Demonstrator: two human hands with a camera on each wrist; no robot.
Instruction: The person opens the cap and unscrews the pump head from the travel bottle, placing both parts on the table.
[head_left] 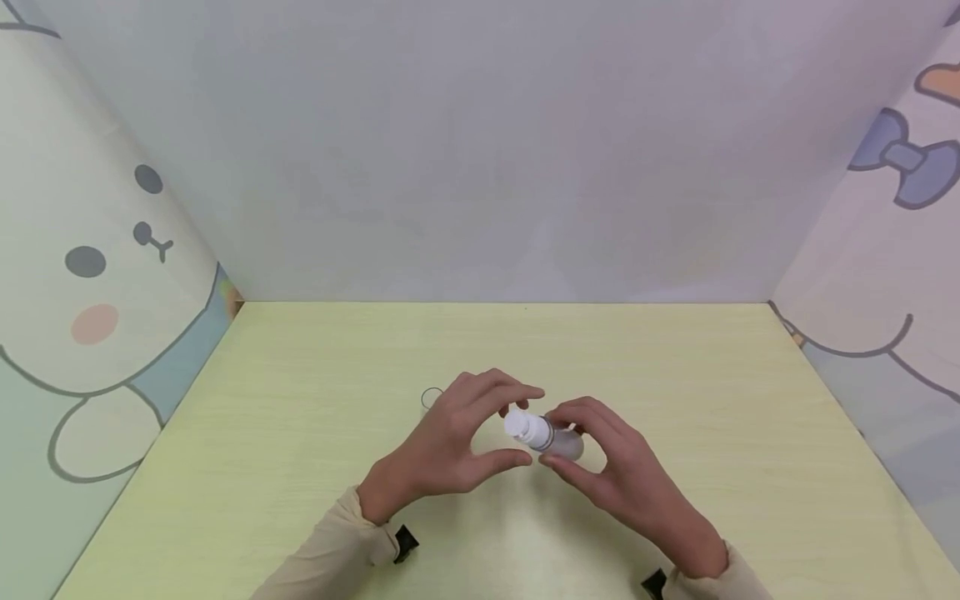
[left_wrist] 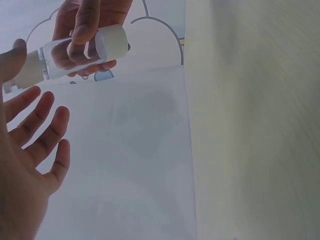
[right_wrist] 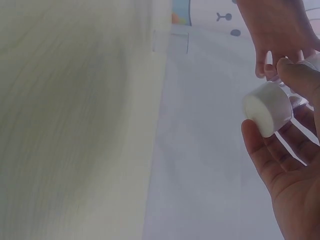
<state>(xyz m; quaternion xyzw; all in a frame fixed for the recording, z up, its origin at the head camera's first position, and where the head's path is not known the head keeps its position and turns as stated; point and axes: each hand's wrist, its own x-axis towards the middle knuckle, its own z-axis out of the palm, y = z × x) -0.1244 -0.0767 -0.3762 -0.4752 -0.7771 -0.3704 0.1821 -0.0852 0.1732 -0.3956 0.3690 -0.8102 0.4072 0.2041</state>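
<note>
A small clear bottle point(head_left: 567, 444) with a white top point(head_left: 527, 427) is held tilted above the table, the top toward the left. My right hand point(head_left: 626, 471) grips its body between thumb and fingers. In the left wrist view the bottle's clear body point(left_wrist: 62, 61) and white base point(left_wrist: 114, 42) show past the right hand's fingers. My left hand point(head_left: 453, 437) is around the white top, thumb and fingers spread apart. The right wrist view shows the white base point(right_wrist: 267, 110) near the right fingers, with the left hand point(right_wrist: 280, 32) beyond it.
Behind my left hand, a thin round outline point(head_left: 431, 397) shows on the pale wooden table point(head_left: 300, 358). From the right wrist, a clear thing with straight edges point(right_wrist: 170, 43) stands at the table's far side. Walls with cartoon figures point(head_left: 112, 250) flank the table.
</note>
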